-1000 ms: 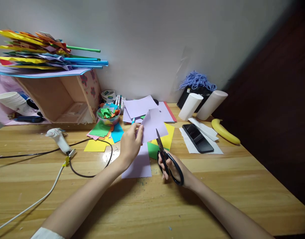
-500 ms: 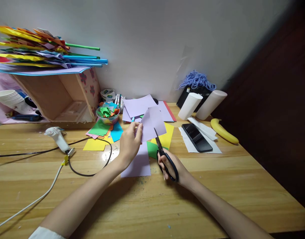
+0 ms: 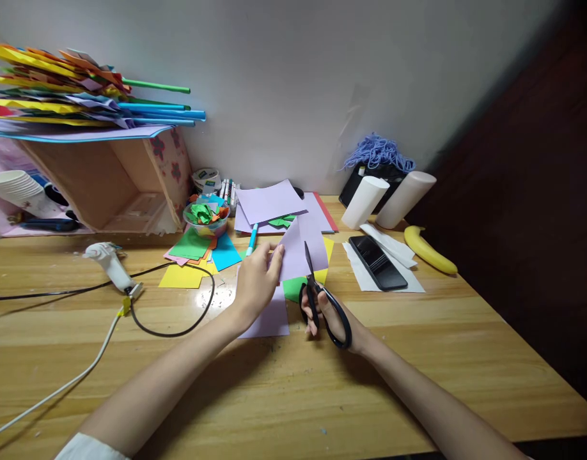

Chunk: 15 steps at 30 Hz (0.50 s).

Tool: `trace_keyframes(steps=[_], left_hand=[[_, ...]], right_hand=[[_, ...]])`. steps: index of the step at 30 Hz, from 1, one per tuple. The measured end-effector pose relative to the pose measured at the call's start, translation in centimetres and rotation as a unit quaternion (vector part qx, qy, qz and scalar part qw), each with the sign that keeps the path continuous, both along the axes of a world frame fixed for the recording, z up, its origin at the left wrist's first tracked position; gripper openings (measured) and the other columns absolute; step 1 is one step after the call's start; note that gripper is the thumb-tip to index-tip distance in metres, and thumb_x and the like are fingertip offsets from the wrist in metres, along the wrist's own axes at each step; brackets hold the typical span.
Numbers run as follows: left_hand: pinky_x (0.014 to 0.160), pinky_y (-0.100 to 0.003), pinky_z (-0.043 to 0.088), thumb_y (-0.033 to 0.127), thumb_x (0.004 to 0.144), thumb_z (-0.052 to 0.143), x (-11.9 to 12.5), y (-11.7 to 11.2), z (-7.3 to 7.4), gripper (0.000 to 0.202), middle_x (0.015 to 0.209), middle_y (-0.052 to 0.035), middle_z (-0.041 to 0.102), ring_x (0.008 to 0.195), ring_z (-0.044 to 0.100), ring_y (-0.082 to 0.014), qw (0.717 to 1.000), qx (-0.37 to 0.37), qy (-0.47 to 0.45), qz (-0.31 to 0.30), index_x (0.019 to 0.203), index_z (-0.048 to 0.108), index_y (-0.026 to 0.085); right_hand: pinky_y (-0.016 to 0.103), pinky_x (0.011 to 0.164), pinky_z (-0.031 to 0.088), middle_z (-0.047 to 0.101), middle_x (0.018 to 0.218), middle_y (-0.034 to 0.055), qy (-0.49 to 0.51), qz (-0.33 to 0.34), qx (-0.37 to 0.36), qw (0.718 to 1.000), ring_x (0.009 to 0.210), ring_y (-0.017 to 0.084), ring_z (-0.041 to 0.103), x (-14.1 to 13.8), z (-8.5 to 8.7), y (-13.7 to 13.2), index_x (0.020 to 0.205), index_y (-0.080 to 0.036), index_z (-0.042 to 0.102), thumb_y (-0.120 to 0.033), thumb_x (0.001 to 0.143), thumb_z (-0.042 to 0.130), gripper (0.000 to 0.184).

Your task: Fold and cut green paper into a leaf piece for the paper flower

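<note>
My left hand (image 3: 258, 279) pinches a piece of purple paper (image 3: 297, 252) by its left edge, holding it upright above the table. In my right hand (image 3: 336, 317) are black-handled scissors (image 3: 339, 326), my fingers through the loops. The scissor blades point up and lie against the lower right part of the purple paper. Below my left hand, another purple sheet (image 3: 267, 319) rests on the wood. A green piece of paper (image 3: 293, 289) and a yellow sheet (image 3: 328, 246) show partly behind the held paper.
Right of my hands lie a phone (image 3: 377, 263) on white paper and a banana (image 3: 428, 250). A bowl of paper scraps (image 3: 206, 216) stands back left, near coloured paper squares (image 3: 181, 276). A white glue gun (image 3: 112, 268) with its black cable (image 3: 173, 333) occupies the left.
The held paper has moved slightly right and lower, and has turned. The scissors' handles have spread wider, with the blades now overlapping the paper more. Green paper behind it has come into view.
</note>
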State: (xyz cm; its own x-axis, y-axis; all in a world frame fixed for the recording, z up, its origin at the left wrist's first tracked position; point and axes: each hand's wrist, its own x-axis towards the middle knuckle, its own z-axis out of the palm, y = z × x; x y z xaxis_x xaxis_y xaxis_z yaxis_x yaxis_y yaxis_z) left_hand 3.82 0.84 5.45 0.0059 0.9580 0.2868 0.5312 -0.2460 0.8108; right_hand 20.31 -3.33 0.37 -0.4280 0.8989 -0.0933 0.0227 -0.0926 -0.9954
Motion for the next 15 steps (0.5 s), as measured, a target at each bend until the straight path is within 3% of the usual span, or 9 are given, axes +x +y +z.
trace_keyframes(steps=[15], left_hand=[[0.041, -0.021, 0.032, 0.045, 0.086, 0.038, 0.04, 0.05, -0.15, 0.03, 0.047, 0.0056, 0.048, 0.037, 0.05, -0.011, 0.999, -0.038, -0.036, -0.005, 0.085, 0.055, 0.02]], right_hand=[[0.015, 0.032, 0.035, 0.041, 0.055, -0.0079, -0.011, -0.06, 0.009, 0.998, 0.032, 0.004, 0.041, -0.34, -0.88, 0.24, 0.076, -0.019, 0.039, -0.061, 0.079, 0.042, 0.043]])
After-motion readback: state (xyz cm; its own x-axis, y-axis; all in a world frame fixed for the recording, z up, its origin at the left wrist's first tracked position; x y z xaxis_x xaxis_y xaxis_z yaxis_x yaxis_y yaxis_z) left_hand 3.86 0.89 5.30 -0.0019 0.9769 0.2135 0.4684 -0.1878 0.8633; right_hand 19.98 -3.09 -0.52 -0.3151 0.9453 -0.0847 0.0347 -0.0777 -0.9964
